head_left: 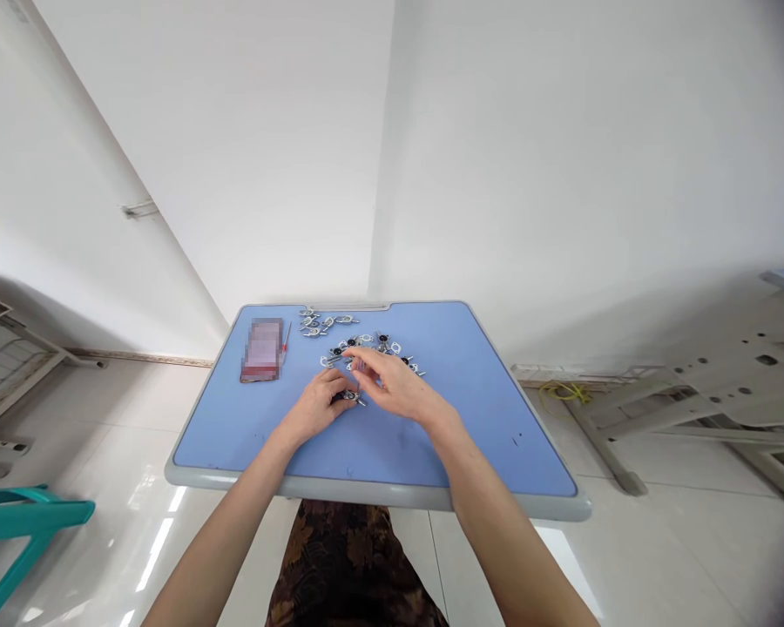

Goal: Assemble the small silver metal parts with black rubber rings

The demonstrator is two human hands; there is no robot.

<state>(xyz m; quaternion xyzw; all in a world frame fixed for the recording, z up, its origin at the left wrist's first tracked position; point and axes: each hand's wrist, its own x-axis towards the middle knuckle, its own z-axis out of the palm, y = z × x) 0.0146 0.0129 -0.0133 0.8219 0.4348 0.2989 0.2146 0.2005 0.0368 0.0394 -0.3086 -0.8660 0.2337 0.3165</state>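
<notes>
On the blue tabletop [496, 427], my left hand [314, 407] is closed round a small silver metal part [351, 396] with a rod sticking out to the right. Just above and right of it, my right hand [395, 383] has thumb and forefinger curled toward each other over the part. Whatever lies between those fingertips is too small to make out. Beyond my hands sits a loose cluster of similar metal parts with black round centres [383, 338] and flat silver plates [367, 338], partly hidden by my right hand.
Several assembled-looking silver parts [312, 332] lie near the table's back edge. At the left are a phone-like rectangle [262, 348], blurred out, and a thin tool with a red end [285, 347]. A white wall [300, 174] stands behind; a green stool [32, 514] is lower left.
</notes>
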